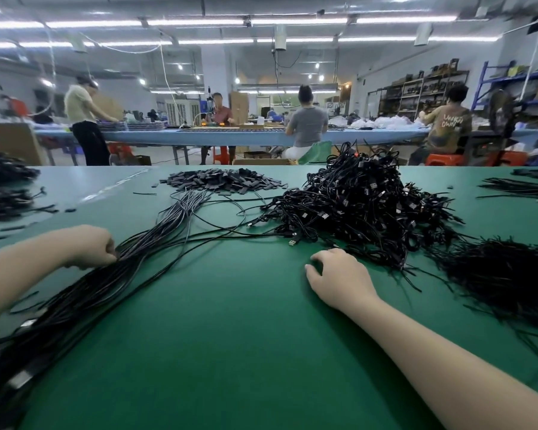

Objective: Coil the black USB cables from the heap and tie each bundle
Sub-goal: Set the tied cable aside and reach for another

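Head view: left hand (89,246) fingertips hidden.

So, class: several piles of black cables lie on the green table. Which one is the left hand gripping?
The long straight sheaf of cables running diagonally at left; the left hand pinches it, the other piles lie untouched.

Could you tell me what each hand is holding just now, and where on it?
The left hand pinches the loose cables mid-length; the right hand holds nothing.

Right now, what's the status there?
Left hand pinching straight cables. Right hand open on mat, beside heap. Nothing blocking.
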Demonstrator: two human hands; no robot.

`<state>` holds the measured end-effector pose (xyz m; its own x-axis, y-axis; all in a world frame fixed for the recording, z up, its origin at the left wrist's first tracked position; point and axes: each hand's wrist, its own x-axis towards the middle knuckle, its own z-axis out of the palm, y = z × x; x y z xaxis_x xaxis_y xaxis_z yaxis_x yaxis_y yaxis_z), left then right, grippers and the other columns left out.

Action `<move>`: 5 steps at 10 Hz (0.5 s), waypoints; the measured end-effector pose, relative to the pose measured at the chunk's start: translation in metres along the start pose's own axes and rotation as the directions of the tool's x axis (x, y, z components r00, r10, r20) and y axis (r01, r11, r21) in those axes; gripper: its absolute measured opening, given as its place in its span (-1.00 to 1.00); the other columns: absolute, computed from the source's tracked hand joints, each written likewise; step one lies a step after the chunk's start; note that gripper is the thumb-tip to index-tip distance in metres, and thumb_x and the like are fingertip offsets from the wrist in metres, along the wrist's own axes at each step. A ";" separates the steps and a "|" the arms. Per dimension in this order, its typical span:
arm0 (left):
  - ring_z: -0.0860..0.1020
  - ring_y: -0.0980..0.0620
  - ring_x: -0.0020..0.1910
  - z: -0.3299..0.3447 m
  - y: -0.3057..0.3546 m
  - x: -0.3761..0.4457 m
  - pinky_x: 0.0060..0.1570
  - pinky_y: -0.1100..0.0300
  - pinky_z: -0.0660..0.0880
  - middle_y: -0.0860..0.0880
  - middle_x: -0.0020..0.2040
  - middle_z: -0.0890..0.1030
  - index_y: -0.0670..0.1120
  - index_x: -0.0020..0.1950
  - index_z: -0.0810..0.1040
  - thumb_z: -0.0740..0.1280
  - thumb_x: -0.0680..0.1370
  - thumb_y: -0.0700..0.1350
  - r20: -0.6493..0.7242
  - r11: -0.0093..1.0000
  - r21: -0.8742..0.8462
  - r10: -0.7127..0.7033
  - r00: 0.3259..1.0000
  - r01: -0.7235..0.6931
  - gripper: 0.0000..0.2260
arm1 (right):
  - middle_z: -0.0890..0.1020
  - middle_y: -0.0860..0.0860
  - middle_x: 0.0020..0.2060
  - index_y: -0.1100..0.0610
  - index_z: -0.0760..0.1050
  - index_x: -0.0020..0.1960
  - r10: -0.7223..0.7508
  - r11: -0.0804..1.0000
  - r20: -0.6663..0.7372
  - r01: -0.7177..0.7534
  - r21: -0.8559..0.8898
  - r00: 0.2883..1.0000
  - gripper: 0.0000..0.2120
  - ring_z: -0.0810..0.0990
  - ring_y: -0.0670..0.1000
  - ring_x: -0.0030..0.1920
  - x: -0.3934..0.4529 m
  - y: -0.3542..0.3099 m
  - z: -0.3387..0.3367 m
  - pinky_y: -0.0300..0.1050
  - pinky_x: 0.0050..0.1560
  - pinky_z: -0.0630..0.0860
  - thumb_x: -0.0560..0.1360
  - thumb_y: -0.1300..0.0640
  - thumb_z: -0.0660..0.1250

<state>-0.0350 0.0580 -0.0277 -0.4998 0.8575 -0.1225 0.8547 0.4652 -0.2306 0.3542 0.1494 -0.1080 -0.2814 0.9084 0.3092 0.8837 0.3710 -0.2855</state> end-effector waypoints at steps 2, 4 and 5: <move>0.63 0.09 -0.46 0.017 -0.029 -0.013 -0.54 0.26 0.49 -0.05 -0.34 0.67 -0.10 -0.22 0.63 0.46 0.46 -0.06 -0.012 0.981 -0.190 -0.030 0.999 0.027 -0.87 | 0.52 -0.03 0.21 0.00 0.49 0.26 0.003 1.000 0.020 -0.003 0.017 1.000 -0.65 0.49 0.04 0.20 -0.003 0.000 -0.002 -0.06 0.15 0.42 0.57 -0.09 0.13; 0.58 -0.02 -0.50 0.011 -0.030 -0.010 -0.53 0.25 0.47 -0.10 -0.41 0.64 -0.19 -0.24 0.56 0.36 0.51 -0.12 -0.006 0.961 -0.260 -0.102 0.995 0.097 -0.83 | 0.54 -0.04 0.18 0.00 0.51 0.24 -0.003 1.000 0.014 0.002 0.031 1.000 -0.67 0.51 0.02 0.15 -0.005 0.000 -0.005 -0.08 0.10 0.44 0.57 -0.07 0.14; 0.52 -0.10 -0.48 0.002 -0.052 -0.004 -0.42 0.18 0.39 -0.20 -0.39 0.59 -0.30 -0.16 0.47 0.21 0.58 -0.23 0.006 0.891 -0.427 -0.171 0.985 0.157 -0.83 | 0.55 -0.04 0.17 0.00 0.51 0.24 -0.004 0.999 0.006 0.004 0.036 1.000 -0.67 0.52 0.02 0.14 -0.004 0.000 -0.004 -0.08 0.09 0.46 0.57 -0.07 0.14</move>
<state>-0.0776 0.0295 -0.0176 -0.6391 0.7642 -0.0873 0.7429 0.6427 0.1873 0.3571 0.1449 -0.1058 -0.2873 0.9081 0.3047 0.8687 0.3810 -0.3165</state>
